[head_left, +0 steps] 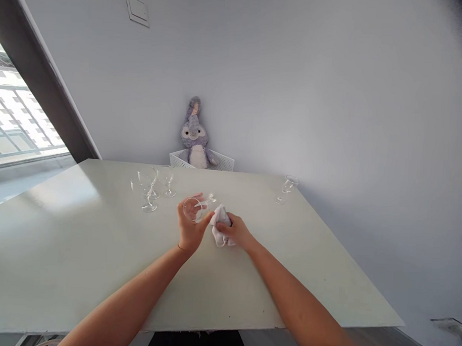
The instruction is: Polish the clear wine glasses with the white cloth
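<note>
Above the middle of the pale table [196,293], my left hand [191,227] is wrapped round the bowl of a clear stemmed glass [193,210]. The glass lies tilted, its rim toward me and its stem pointing away to the right. Close beside it, my right hand [239,232] grips a bunched white cloth [220,228]. The cloth is near the left thumb; whether it touches the glass is hard to tell.
Several clear stemmed glasses [149,206] stand together at the left back of the table. Another glass [290,184] stands near the right back edge. A purple plush toy [197,141] sits in a white basket [226,163] against the wall.
</note>
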Motion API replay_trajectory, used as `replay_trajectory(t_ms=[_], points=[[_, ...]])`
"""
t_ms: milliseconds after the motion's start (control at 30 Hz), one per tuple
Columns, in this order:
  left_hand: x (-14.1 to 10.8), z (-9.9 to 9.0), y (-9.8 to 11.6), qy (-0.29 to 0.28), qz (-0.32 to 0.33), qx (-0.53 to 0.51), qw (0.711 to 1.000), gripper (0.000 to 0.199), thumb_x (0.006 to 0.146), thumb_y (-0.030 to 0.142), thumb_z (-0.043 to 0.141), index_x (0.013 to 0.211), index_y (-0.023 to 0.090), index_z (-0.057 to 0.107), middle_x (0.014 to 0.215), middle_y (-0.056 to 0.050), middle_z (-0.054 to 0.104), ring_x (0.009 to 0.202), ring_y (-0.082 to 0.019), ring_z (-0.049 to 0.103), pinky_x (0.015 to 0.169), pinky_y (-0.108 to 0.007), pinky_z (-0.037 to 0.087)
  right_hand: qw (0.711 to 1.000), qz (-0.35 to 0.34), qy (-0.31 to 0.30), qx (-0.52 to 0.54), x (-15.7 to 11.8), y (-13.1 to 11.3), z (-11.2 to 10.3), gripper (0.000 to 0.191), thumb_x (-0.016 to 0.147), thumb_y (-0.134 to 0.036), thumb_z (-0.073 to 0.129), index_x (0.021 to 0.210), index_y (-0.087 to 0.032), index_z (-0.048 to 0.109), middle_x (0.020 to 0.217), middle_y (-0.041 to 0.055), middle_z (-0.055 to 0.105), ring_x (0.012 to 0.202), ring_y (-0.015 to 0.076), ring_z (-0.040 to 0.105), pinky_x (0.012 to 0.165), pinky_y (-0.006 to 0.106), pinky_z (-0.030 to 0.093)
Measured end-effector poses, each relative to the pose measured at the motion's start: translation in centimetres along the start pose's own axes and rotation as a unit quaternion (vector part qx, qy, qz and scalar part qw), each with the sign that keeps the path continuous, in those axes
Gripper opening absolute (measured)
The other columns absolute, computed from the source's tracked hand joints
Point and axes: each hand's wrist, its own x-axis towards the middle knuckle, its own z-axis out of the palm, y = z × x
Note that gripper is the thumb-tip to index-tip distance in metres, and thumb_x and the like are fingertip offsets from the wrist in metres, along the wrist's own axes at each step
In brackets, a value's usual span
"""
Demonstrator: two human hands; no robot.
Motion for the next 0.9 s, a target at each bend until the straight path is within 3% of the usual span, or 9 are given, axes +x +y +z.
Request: replay_trajectory(t_ms=[67, 167, 300, 433, 533, 633, 667, 733, 900], points=[[0.5, -0.4, -0.2, 0.021, 0.028, 0.044, 0.998, 0.054, 0.062, 0.018, 0.071, 0.104, 0.023, 0.037, 0.112, -0.009, 0.051, 0.099, -0.019, 0.054, 0.080, -0.037, 0.046, 0.987, -0.068, -0.021, -0.146, -0.6, -0.6, 0.0, 0.039, 0.072, -0.049, 0.055, 0.100, -0.022, 0.058, 0.097, 0.0033, 0.060, 0.072, 0.0152, 0.057, 0.061, 0.026, 0.044], [0.4, -0.6, -0.7, 0.020, 0.042, 0.089, 0.995, 0.054, 0.063, 0.020, 0.071, 0.105, 0.021, 0.037, 0.112, -0.011, 0.052, 0.098, -0.019, 0.054, 0.083, -0.040, 0.044, 0.932, -0.113, 0.053, -0.341, -1.1, -1.3, -0.2, 0.039, 0.081, -0.051, 0.042, 0.108, -0.026, 0.055, 0.118, 0.0053, 0.051, 0.077, 0.0161, 0.056, 0.064, 0.028, 0.042], [-1.3, -0.2, -1.3, -0.056, 0.036, 0.089, 0.994, 0.058, 0.063, 0.023, 0.071, 0.109, 0.021, 0.036, 0.112, -0.012, 0.053, 0.094, -0.019, 0.056, 0.083, -0.041, 0.046, 0.862, -0.171, 0.160, -0.450, -1.2, -1.4, -0.1, 0.039, 0.084, -0.039, 0.044, 0.119, -0.020, 0.048, 0.096, 0.0093, 0.058, 0.083, 0.0205, 0.052, 0.070, 0.032, 0.038], [-2.7, 0.4, -1.3, -0.155, -0.006, 0.074, 0.985, 0.058, 0.067, 0.027, 0.067, 0.115, 0.022, 0.036, 0.116, -0.012, 0.050, 0.099, -0.020, 0.055, 0.084, -0.039, 0.046, 0.875, -0.191, 0.145, -0.421, -0.8, -0.6, 0.2, 0.024, 0.082, -0.025, 0.047, 0.102, -0.019, 0.057, 0.083, 0.0050, 0.061, 0.076, 0.0168, 0.052, 0.068, 0.027, 0.037], [-2.8, 0.6, -1.6, -0.210, -0.052, 0.120, 0.969, 0.064, 0.068, 0.031, 0.066, 0.122, 0.025, 0.034, 0.121, -0.011, 0.047, 0.106, -0.021, 0.051, 0.090, -0.042, 0.042, 0.896, -0.143, 0.161, -0.388, 0.4, 0.1, -0.9, 0.021, 0.085, -0.029, 0.042, 0.094, -0.021, 0.059, 0.086, 0.0030, 0.064, 0.080, 0.0154, 0.055, 0.068, 0.024, 0.037], [-2.4, 0.4, -2.6, -0.225, -0.125, 0.162, 0.952, 0.062, 0.069, 0.036, 0.063, 0.124, 0.024, 0.035, 0.120, -0.010, 0.048, 0.111, -0.024, 0.047, 0.090, -0.042, 0.041, 0.915, -0.016, 0.220, -0.339, 2.7, 1.1, -4.1, 0.026, 0.087, -0.032, 0.038, 0.100, -0.023, 0.058, 0.089, 0.0012, 0.066, 0.082, 0.0140, 0.057, 0.071, 0.022, 0.037], [-2.3, 0.3, -3.1, -0.218, -0.150, 0.163, 0.951, 0.057, 0.071, 0.037, 0.061, 0.122, 0.024, 0.037, 0.119, -0.010, 0.048, 0.111, -0.024, 0.048, 0.088, -0.041, 0.043, 0.914, 0.044, 0.241, -0.323, 3.6, 1.5, -5.4, 0.026, 0.086, -0.032, 0.039, 0.099, -0.023, 0.059, 0.086, 0.0010, 0.066, 0.080, 0.0139, 0.058, 0.070, 0.022, 0.037], [-2.2, 0.1, -3.9, -0.186, -0.201, 0.152, 0.950, 0.048, 0.074, 0.039, 0.056, 0.116, 0.022, 0.042, 0.117, -0.011, 0.050, 0.106, -0.023, 0.051, 0.082, -0.038, 0.046, 0.907, 0.099, 0.268, -0.311, 5.3, 2.7, -8.0, 0.027, 0.085, -0.030, 0.039, 0.100, -0.020, 0.059, 0.083, 0.0026, 0.066, 0.079, 0.0149, 0.058, 0.069, 0.022, 0.038], [-1.9, -0.4, -5.2, -0.088, -0.288, 0.090, 0.949, 0.039, 0.070, 0.038, 0.061, 0.105, 0.022, 0.052, 0.106, -0.009, 0.056, 0.091, -0.020, 0.057, 0.073, -0.032, 0.048, 0.891, 0.160, 0.311, -0.290, 7.9, 5.7, -12.0, 0.032, 0.084, -0.030, 0.035, 0.104, -0.018, 0.057, 0.085, 0.0051, 0.066, 0.079, 0.0165, 0.058, 0.066, 0.024, 0.039]])
